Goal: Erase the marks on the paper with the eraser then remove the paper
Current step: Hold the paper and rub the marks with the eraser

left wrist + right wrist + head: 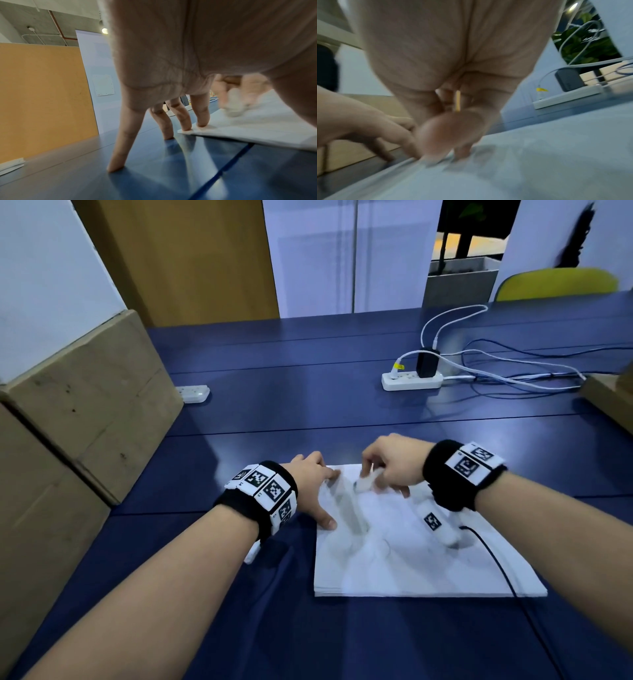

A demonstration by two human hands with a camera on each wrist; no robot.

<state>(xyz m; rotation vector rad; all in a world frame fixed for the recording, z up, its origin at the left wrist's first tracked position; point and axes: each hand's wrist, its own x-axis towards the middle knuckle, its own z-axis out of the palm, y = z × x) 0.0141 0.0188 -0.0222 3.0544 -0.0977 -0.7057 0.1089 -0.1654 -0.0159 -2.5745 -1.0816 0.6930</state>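
Note:
A stack of white paper [411, 563] with faint pencil marks lies on the blue table [274, 392]. My right hand [387, 467] pinches a white eraser [364, 481] and presses it on the paper's far left part; it shows blurred in the left wrist view as the eraser [235, 104]. My left hand [315, 484] lies spread with straight fingers; the fingertips [202, 123] press the paper's far left corner [188, 130], the thumb holds the left edge, and other fingers rest on the table. In the right wrist view the right hand's fingers [447, 136] are blurred over the paper [539, 162].
Cardboard boxes [85, 405] stand along the left. A white power strip [411, 380] with a black charger and several cables sits at the back right. Another white strip [193, 393] lies back left. A black cable [496, 563] crosses the paper's right side. A yellow chair [555, 284] is behind.

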